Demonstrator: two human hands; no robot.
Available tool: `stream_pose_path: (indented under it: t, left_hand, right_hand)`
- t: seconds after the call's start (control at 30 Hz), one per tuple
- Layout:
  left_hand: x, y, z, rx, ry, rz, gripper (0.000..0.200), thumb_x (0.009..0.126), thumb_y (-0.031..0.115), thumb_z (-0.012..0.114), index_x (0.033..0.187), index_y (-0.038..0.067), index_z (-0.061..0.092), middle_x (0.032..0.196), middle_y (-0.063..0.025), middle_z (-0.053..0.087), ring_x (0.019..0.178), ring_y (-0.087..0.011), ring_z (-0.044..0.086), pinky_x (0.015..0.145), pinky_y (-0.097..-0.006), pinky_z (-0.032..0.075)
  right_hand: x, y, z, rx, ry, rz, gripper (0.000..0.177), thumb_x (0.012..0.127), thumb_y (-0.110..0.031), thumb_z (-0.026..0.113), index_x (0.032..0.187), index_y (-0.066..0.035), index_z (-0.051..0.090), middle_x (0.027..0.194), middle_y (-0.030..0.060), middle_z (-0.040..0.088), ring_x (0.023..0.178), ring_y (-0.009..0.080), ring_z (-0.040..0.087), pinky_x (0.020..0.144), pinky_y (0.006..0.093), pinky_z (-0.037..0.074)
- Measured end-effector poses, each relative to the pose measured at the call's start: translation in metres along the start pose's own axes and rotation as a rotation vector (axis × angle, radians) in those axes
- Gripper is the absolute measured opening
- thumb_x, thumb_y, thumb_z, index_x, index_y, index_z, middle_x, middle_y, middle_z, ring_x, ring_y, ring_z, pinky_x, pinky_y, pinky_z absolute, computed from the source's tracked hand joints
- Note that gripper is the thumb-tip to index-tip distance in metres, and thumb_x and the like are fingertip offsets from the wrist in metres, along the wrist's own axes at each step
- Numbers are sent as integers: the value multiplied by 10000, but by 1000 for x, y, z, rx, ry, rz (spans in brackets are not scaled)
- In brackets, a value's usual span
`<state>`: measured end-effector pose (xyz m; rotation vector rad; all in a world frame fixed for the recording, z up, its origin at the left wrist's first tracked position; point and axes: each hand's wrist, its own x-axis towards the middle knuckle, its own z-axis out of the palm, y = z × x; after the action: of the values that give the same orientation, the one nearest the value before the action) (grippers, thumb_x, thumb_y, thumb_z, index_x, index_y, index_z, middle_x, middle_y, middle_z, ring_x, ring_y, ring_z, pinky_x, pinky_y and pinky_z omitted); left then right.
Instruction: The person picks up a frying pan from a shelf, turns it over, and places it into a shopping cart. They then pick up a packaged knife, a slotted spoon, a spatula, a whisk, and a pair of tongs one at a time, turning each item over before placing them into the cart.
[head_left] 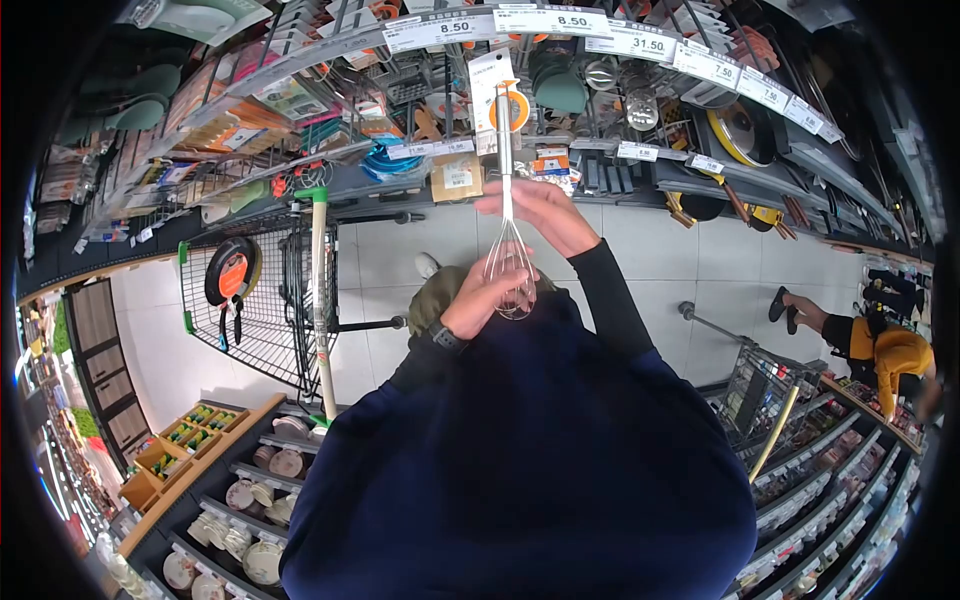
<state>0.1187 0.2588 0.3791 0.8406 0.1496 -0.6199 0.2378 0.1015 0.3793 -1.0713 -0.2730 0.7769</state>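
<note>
A metal whisk (pixel 505 165) stands before me, its handle pointing at the shelves and its wire loops toward my body. A white hang card with an orange ring (pixel 486 115) is at the handle end. My left hand (pixel 487 297), with a dark watch on the wrist, is closed around the wire loops. My right hand (pixel 548 212) is beside the lower handle, its fingers stretched out to the left and overlapping the whisk in this view. Its fingers are slightly smeared.
Ahead, a shelf with price labels (pixel 545 20) holds packaged kitchen tools. To the left, a shopping cart (pixel 262 350) carries a black frying pan (pixel 230 270). Racks of dishes (pixel 262 562) stand behind left. At the right are another cart (pixel 757 385) and a person in yellow (pixel 900 358).
</note>
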Motion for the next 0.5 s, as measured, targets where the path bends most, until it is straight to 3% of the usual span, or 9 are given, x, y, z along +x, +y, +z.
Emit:
stream_pose_path:
  t: [0.2,0.5]
  left_hand:
    - [2,-2,-6,48,55,5,362,964,161,601,1283,45,474,1007,-97,614,811,-187,649,655,-309,551]
    - [-2,0,-13,142,83,-7,398,978,231,607,1294,36,464,1092,-140,623,885,-216,669,707,-322,572]
  right_hand:
    - [-11,3,3,-123,-54,167,315,995,-162,558,1240,29,616,1174,139,682,1115,209,645,979,348,490]
    - [-9,9,10,-57,-79,149,284,995,-118,560,1233,29,612,1145,115,683,1085,196,657,956,331,511]
